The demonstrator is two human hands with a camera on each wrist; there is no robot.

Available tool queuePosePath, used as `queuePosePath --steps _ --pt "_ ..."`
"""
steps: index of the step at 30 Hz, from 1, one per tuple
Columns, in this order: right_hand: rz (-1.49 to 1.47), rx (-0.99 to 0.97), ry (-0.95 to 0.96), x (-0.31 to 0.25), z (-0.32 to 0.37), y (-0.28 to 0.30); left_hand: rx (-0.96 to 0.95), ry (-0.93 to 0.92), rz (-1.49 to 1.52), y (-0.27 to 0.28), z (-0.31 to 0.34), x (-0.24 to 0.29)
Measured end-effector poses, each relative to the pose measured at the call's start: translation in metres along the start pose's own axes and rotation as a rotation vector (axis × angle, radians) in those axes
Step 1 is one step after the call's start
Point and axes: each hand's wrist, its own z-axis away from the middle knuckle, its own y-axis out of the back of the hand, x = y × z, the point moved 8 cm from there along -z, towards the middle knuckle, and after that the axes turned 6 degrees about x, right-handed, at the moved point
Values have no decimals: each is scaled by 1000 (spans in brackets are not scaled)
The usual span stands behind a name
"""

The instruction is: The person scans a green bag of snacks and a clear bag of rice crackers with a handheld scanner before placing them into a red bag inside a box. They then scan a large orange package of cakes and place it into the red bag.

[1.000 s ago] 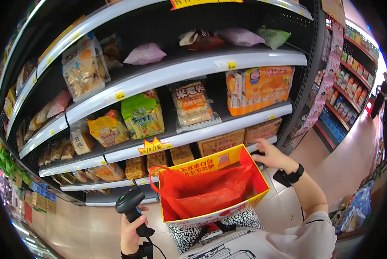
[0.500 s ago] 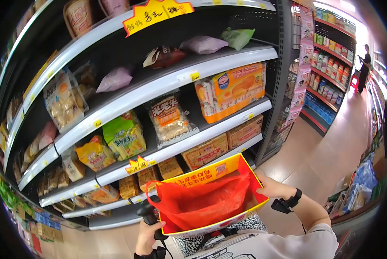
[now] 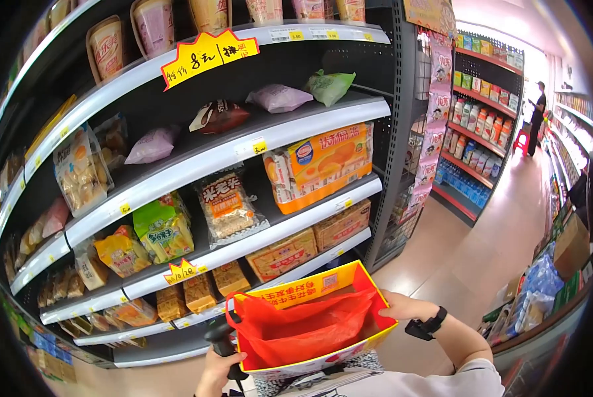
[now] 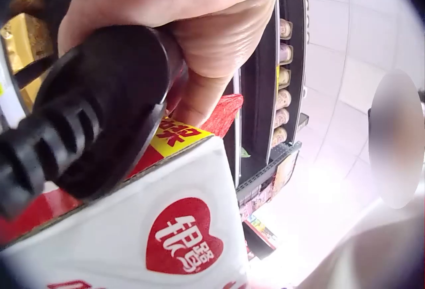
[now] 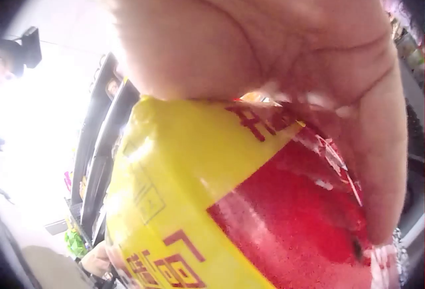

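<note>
At the lower middle of the head view is an open cardboard box (image 3: 309, 286), yellow and red inside, with a red plastic bag (image 3: 303, 331) lying in it. My left hand (image 3: 217, 374) holds a black barcode scanner (image 3: 219, 341) against the box's left end, thumb at the rim. Close up in the left wrist view, the scanner's handle (image 4: 109, 103) and ribbed cable end lie beside the box's white outer wall (image 4: 113, 242). My right hand (image 3: 405, 309) grips the box's right end; in the right wrist view its fingers (image 5: 382, 169) reach over the edge.
A curved store shelf (image 3: 204, 185) stands ahead, holding packaged snacks such as an orange multipack (image 3: 319, 165) and a rice-cracker bag (image 3: 227, 208). An aisle runs off to the right, where a person (image 3: 538, 119) stands far back. Boxes and blue-wrapped goods (image 3: 541, 278) line the right side.
My left hand has brought the scanner in to the box's left end. My right hand has shifted from the far right corner onto the right end. The shelves have moved left in view.
</note>
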Motion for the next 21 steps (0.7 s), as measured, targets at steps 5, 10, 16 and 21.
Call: queuePosePath --steps 5,10,16,21 --pt "85 -141 83 6 -26 -8 112 -10 -24 3 17 10" --pt "-142 -270 104 -13 -38 -8 104 56 -209 14 26 15" --pt "636 623 489 -115 -86 145 17 -41 -218 -1 21 37" --pt "1044 817 817 -212 -147 176 35 -124 -279 7 10 25"
